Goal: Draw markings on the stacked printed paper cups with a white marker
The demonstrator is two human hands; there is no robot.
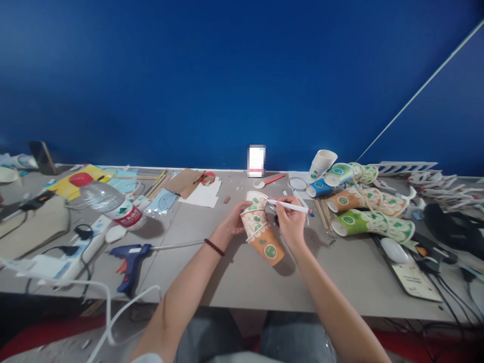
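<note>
My left hand [236,220] is closed around the upper part of an orange-and-white patterned set of paper cups [267,244], joined end to end and tilted above the table. A green round logo shows on the orange lower cup. In my right hand [290,222] is a white pen [291,205], its tip at the rim of the uppermost cup. Whether the tip touches the cup I cannot tell. The fingers of my left hand behind the cups are partly hidden.
Left lie a blue glue gun [132,262], a plastic bottle [117,204] and a power strip [81,254]. A phone [256,161] leans on the blue wall. Right are joined paper cups [355,223], a cup stack [322,164], wooden sticks [323,214] and a white mouse [394,250].
</note>
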